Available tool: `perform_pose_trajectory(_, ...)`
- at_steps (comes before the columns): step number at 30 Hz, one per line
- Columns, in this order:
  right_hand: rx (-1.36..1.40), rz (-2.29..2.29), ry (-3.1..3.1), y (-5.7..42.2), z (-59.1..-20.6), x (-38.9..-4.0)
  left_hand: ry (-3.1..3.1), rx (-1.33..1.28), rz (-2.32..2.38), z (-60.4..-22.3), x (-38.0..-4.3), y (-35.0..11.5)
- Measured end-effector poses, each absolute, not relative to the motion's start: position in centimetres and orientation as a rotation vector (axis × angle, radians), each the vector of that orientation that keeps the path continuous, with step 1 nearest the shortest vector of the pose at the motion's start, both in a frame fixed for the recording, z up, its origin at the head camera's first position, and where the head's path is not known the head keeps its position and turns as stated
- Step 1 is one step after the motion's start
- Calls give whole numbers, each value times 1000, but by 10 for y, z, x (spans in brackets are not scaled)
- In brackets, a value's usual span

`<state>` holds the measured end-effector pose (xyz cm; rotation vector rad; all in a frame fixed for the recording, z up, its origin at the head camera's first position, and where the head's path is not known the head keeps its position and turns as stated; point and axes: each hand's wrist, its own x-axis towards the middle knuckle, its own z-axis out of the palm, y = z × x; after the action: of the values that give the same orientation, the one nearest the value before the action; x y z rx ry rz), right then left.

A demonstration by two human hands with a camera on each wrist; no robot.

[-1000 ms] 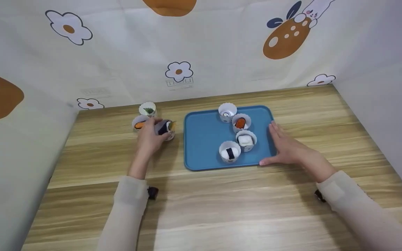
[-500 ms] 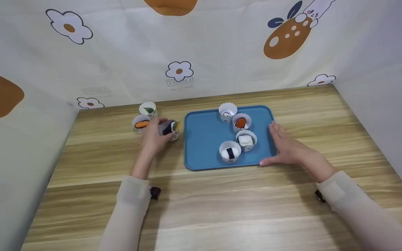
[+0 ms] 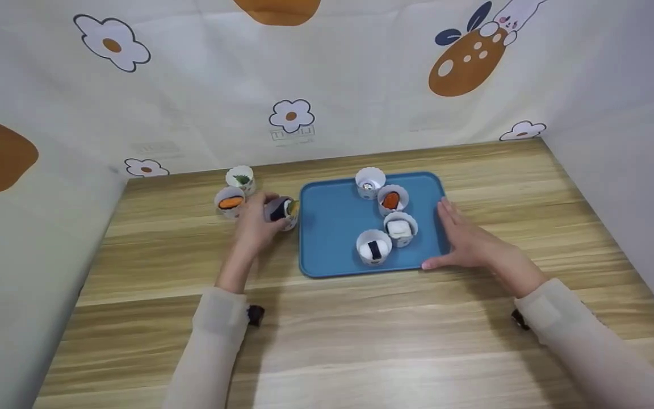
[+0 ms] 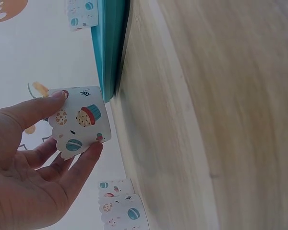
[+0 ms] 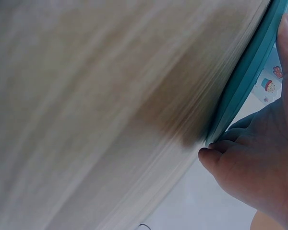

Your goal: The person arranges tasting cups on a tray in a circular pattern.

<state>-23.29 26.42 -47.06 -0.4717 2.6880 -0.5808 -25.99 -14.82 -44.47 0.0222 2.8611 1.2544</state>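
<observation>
My left hand (image 3: 253, 226) grips a white paper cup (image 4: 84, 117) printed with cupcakes, thumb on one side and fingers on the other. Inside that cup sits a dark-wrapped sushi piece (image 3: 278, 210) with a yellow and green end. The cup is right at the left edge of a blue tray (image 3: 327, 227). My right hand (image 3: 469, 241) rests against the tray's right end with fingers extended, its thumb at the front corner. On the tray's right half stand several similar cups, among them one with an orange-red piece (image 3: 391, 200) and one with a white piece banded in black (image 3: 374, 250).
Two more scalloped cups stand left of the tray: one with an orange-topped piece (image 3: 230, 203), one with a green leaf (image 3: 241, 179) behind it. A wood-grain table (image 3: 361, 335) lies beneath everything. Patterned white sheeting (image 3: 202, 96) hangs at the back and sides.
My left hand has moved to the right with the cup, away from the two cups at the left and up to the tray's edge. My right hand and the tray have stayed put.
</observation>
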Motion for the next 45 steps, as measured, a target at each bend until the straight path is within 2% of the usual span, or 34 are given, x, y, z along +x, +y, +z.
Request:
perform_pose_trajectory(17, -448, -565, 2680, 263, -471, -233, 2785, 0, 1246, -445, -261, -140)
perform_pose_trajectory(45, -431, -559, 2671, 263, -469, -233, 2755, 157, 1234, -446, -258, -123)
